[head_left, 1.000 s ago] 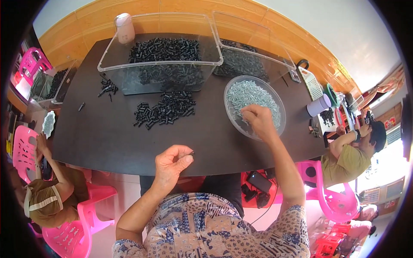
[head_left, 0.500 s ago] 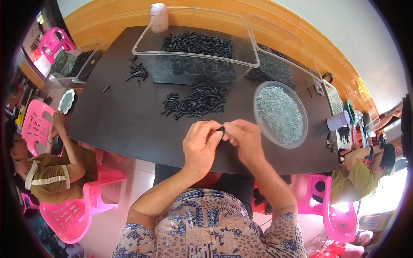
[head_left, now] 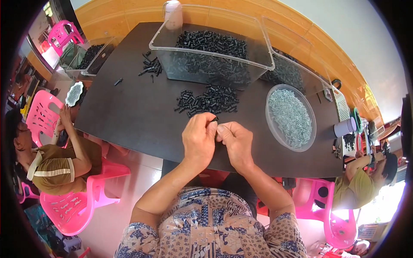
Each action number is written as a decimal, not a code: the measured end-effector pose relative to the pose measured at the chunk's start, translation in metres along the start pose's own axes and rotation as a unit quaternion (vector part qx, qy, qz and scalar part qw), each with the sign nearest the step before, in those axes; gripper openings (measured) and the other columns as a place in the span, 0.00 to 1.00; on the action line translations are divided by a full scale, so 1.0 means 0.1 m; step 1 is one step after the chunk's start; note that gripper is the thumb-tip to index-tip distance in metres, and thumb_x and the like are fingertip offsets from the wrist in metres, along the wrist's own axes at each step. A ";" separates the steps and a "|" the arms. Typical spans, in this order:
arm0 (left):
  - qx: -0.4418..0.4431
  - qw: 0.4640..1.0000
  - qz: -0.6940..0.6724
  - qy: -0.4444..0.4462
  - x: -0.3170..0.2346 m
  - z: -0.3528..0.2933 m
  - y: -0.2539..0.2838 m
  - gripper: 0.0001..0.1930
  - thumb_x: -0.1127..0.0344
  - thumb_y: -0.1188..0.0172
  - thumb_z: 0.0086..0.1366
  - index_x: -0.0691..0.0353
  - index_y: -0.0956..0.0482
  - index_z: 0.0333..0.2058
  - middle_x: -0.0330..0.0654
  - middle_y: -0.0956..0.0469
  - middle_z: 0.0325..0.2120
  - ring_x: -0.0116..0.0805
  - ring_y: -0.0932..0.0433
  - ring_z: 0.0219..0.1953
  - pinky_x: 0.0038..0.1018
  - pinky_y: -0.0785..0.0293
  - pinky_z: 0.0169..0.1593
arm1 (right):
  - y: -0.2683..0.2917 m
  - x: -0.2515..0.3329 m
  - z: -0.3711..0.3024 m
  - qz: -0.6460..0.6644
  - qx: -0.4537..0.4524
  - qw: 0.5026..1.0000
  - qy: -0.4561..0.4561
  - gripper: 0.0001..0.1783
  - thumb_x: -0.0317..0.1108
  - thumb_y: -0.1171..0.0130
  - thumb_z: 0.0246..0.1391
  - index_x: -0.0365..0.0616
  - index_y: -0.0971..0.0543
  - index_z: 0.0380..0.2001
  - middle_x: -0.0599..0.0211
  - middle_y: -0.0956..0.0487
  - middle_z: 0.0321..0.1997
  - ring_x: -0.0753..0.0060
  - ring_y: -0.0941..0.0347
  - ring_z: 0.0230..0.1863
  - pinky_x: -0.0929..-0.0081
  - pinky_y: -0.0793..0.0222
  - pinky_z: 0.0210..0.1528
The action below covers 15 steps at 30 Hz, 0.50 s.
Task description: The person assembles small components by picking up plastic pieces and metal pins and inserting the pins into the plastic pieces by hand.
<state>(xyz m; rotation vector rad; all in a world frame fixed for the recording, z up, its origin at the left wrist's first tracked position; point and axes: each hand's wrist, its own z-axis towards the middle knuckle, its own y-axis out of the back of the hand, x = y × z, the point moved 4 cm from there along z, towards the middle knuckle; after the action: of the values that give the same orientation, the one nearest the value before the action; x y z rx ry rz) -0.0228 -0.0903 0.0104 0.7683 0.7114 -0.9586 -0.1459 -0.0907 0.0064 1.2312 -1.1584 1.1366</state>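
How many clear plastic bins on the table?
3: one large bin of black parts at top centre, a second behind it to the right, a third at the far left corner. More may be hidden.

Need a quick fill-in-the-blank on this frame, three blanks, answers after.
1. Both hands pinch one small ____ part between them.
2. The round clear bowl holds ____ screws.
3. The loose pile lies between the hands and the clear ____ of black parts.

Missing words: black; silver; bin

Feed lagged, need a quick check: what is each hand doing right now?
Left hand: closed, pinching a small black part.
Right hand: closed, fingertips against the same part; contents hidden.
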 end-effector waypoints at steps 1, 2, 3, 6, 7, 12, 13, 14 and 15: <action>-0.001 1.000 0.001 0.000 0.02 0.01 0.01 0.09 0.78 0.41 0.56 0.66 0.25 0.37 0.43 0.26 0.25 0.37 0.27 0.26 0.30 0.30 0.31 | -0.01 -0.01 0.00 0.000 0.001 1.000 0.000 0.09 0.31 0.44 0.56 0.35 0.22 0.26 0.71 0.24 0.22 0.84 0.33 0.25 0.82 0.36 0.29; 0.019 0.992 -0.083 0.098 0.12 0.01 -0.01 0.07 0.77 0.41 0.57 0.66 0.25 0.36 0.42 0.25 0.25 0.32 0.27 0.26 0.28 0.30 0.31 | 0.00 -0.02 0.01 -0.023 -0.009 1.000 0.017 0.08 0.30 0.42 0.55 0.34 0.22 0.28 0.71 0.24 0.23 0.83 0.32 0.26 0.81 0.34 0.30; 0.038 0.966 -0.167 0.194 0.22 0.00 -0.04 0.06 0.76 0.41 0.59 0.67 0.24 0.35 0.40 0.24 0.25 0.27 0.28 0.25 0.25 0.30 0.31 | 0.00 -0.04 0.02 -0.047 -0.019 0.998 0.033 0.07 0.28 0.41 0.54 0.34 0.22 0.30 0.71 0.23 0.24 0.83 0.32 0.27 0.80 0.33 0.31; 0.052 0.949 -0.193 0.244 0.31 0.03 -0.08 0.05 0.74 0.42 0.60 0.68 0.24 0.35 0.39 0.23 0.24 0.23 0.28 0.25 0.23 0.30 0.31 | 0.02 -0.11 0.08 -0.085 -0.021 0.994 0.066 0.06 0.28 0.39 0.53 0.35 0.21 0.32 0.69 0.22 0.25 0.83 0.30 0.27 0.80 0.32 0.31; 0.057 0.948 -0.185 0.251 0.33 0.04 -0.09 0.05 0.73 0.42 0.60 0.68 0.25 0.35 0.40 0.23 0.23 0.24 0.27 0.25 0.25 0.30 0.30 | 0.01 -0.10 0.10 -0.085 -0.020 0.994 0.066 0.06 0.28 0.39 0.53 0.35 0.21 0.32 0.69 0.22 0.25 0.83 0.30 0.27 0.80 0.32 0.31; 0.037 0.976 -0.076 0.201 0.35 0.16 -0.08 0.04 0.73 0.43 0.61 0.66 0.26 0.33 0.44 0.23 0.20 0.32 0.25 0.22 0.28 0.29 0.30 | 0.07 -0.08 0.33 -0.141 -0.040 0.986 0.075 0.06 0.27 0.38 0.50 0.36 0.20 0.30 0.63 0.21 0.25 0.78 0.26 0.26 0.77 0.31 0.31; 0.044 0.976 -0.083 0.198 0.35 0.16 -0.07 0.04 0.73 0.43 0.61 0.66 0.26 0.34 0.43 0.23 0.21 0.30 0.25 0.23 0.27 0.29 0.30 | 0.10 -0.06 0.38 -0.171 -0.058 0.979 0.088 0.05 0.27 0.38 0.48 0.36 0.20 0.28 0.62 0.21 0.24 0.77 0.26 0.25 0.76 0.31 0.29; 0.051 0.975 -0.089 0.195 0.36 0.16 -0.06 0.05 0.73 0.42 0.60 0.66 0.25 0.35 0.41 0.23 0.21 0.28 0.25 0.23 0.26 0.29 0.30 | 0.14 -0.10 0.43 -0.174 -0.061 0.978 0.092 0.04 0.27 0.39 0.48 0.36 0.21 0.27 0.63 0.21 0.23 0.76 0.26 0.25 0.76 0.32 0.29; 0.051 0.975 -0.090 0.195 0.38 0.15 -0.04 0.05 0.73 0.42 0.60 0.66 0.25 0.35 0.41 0.23 0.21 0.28 0.25 0.23 0.26 0.29 0.30 | 0.19 -0.14 0.47 -0.177 -0.064 0.977 0.096 0.04 0.26 0.39 0.48 0.36 0.21 0.27 0.63 0.21 0.23 0.76 0.26 0.25 0.75 0.32 0.28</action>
<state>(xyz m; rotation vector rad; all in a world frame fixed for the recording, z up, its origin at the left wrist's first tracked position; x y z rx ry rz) -0.0084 -0.1212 -0.0131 1.0110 1.0946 -1.0236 -0.1667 -0.1374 -0.0057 1.1451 -0.8133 0.8770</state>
